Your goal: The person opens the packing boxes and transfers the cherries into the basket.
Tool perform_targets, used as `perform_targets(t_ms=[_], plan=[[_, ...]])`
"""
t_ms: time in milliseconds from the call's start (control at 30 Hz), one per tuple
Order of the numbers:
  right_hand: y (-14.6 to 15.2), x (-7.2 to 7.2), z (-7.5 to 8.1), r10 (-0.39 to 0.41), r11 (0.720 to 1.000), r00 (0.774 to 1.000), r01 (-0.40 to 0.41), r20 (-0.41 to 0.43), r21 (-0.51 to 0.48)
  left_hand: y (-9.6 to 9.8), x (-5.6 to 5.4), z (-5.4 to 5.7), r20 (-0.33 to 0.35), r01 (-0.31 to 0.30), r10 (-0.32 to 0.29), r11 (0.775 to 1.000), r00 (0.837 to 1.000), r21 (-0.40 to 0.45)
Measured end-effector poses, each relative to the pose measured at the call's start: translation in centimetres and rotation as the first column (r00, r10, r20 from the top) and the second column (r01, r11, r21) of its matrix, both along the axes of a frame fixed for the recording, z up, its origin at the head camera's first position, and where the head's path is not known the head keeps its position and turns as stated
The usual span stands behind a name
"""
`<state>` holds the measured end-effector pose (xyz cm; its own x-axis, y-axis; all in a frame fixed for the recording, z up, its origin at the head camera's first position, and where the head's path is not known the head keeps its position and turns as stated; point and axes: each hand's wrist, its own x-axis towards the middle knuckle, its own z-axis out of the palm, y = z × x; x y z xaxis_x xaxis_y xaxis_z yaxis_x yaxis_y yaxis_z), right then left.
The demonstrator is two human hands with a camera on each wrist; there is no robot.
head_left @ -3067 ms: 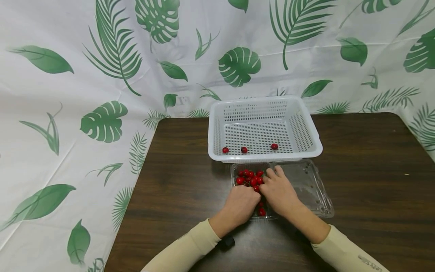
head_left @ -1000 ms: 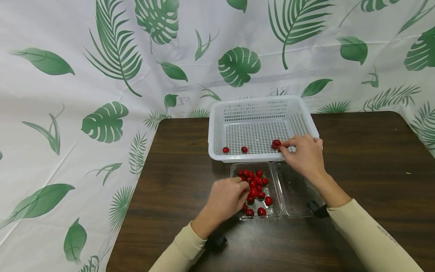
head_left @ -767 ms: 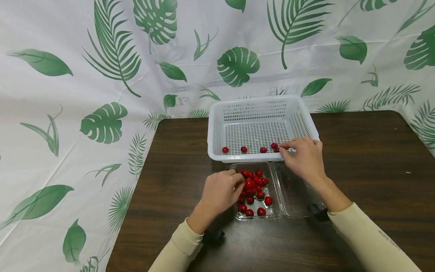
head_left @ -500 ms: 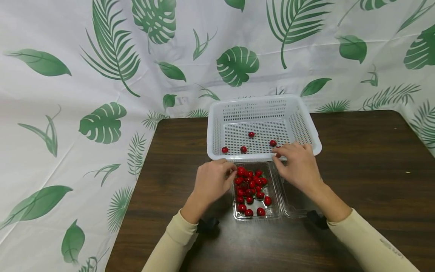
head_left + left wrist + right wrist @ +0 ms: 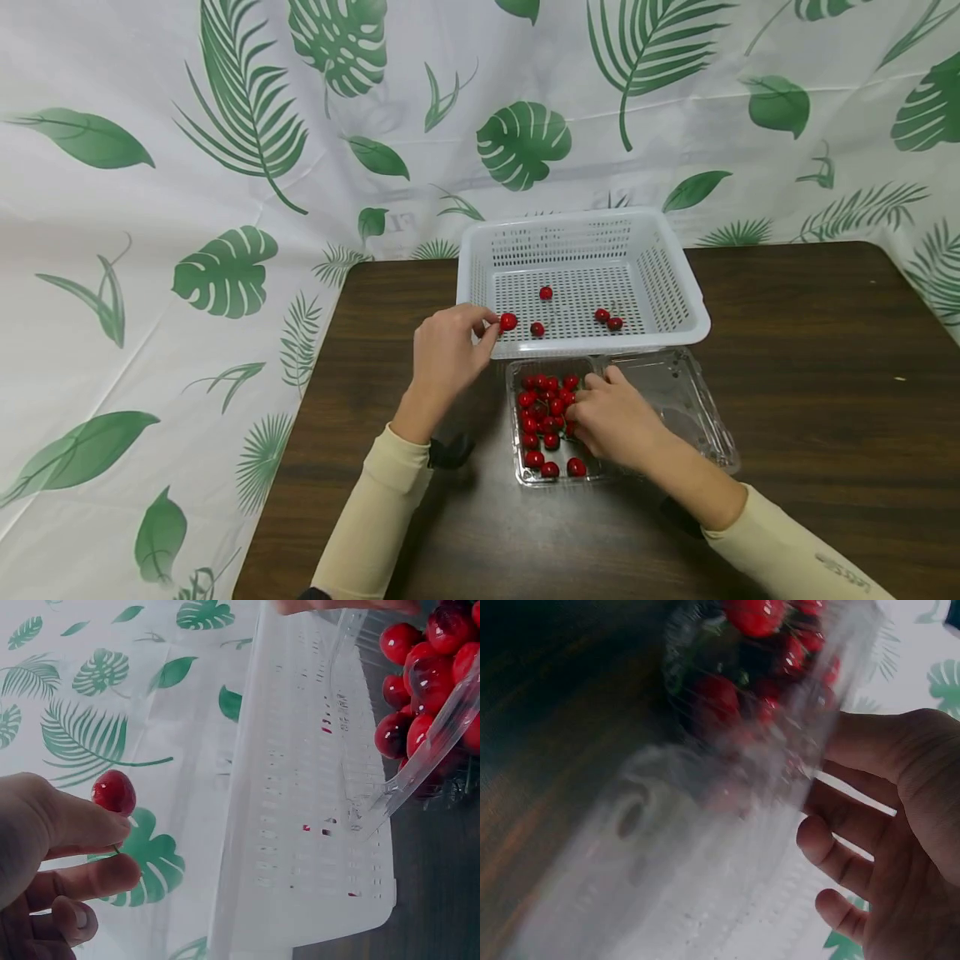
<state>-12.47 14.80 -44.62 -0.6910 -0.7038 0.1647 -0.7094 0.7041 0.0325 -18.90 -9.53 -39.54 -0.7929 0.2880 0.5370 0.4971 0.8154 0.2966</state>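
We see a white perforated plastic basket (image 5: pixel 592 343) near the far edge of the table (image 5: pixel 795 367). On its floor, four loose cherries (image 5: pixel 545 293) show clearly: two close together towards the right, one by the front wall, and one farther back on the left half.

Just in front of the basket is a clear plastic clamshell tray (image 5: pixel 564 456), with its lid (image 5: pixel 686 404) folded back to the right. Inside we find a heap of red and darker cherries (image 5: pixel 539 409), thickest on the left and far side, with bare plastic between some near the front.

The left hand (image 5: pixel 446 350) pinches a single cherry (image 5: pixel 508 322) between thumb and index finger; the left wrist view shows a bit of stem between them. From the head view, we see this cherry over the basket's front left corner. The right hand (image 5: pixel 615 421) reaches into the tray's right side, fingers bent; its fingertips are hidden or blurred, so we cannot tell how far apart they are or whether they have hold of anything.

The table is dark brown wood grain. Behind it and to the left hangs white cloth (image 5: pixel 420 217) printed with green leaves. Both forearms wear cream sleeves (image 5: pixel 375 517).
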Motion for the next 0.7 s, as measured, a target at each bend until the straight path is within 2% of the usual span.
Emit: perform_targets(t_ms=[167, 267, 333, 433, 500, 567, 633, 700], plan=[[-0.4, 0.3, -0.6, 0.010, 0.999, 1.000, -0.009, -0.008, 0.046, 0.3, -0.9, -0.2, 0.009, -0.033, 0.033, 0.999, 0.999, 0.000], [-0.6, 0.5, -1.0, 0.014, 0.998, 1.000, -0.014, 0.004, 0.062, 0.6, -0.7, -0.4, 0.016, -0.038, 0.038, 0.999, 0.999, -0.001], [-0.6, 0.6, -1.3, 0.013, 0.997, 1.000, -0.013, 0.004, 0.073, 1.0, 0.0, -0.6, 0.025, -0.006, 0.007, 1.000, 1.000, -0.020], [-0.6, 0.5, -1.6, -0.002, 0.996, 1.000, 0.002, 0.000, 0.093, 1.9, 1.5, -1.0, 0.069, 0.109, -0.102, 0.988, 0.992, -0.105], [-0.6, 0.5, -1.8, -0.013, 0.994, 1.000, 0.013, -0.003, 0.112, 2.6, 2.7, -1.5, 0.134, 0.208, -0.183, 0.956, 0.974, -0.205], [-0.7, 0.5, -1.9, -0.021, 0.991, 1.000, 0.020, 0.000, 0.129, 3.4, 3.8, -2.1, 0.217, 0.294, -0.234, 0.904, 0.948, -0.310], [-0.8, 0.5, -2.0, -0.024, 0.990, 1.000, 0.024, -0.001, 0.137, 4.1, 4.6, -2.9, 0.286, 0.344, -0.243, 0.852, 0.927, -0.395], [-0.8, 0.6, -2.1, -0.029, 0.990, 1.000, 0.029, -0.004, 0.139, 4.8, 5.3, -3.6, 0.315, 0.351, -0.219, 0.812, 0.924, -0.466]])
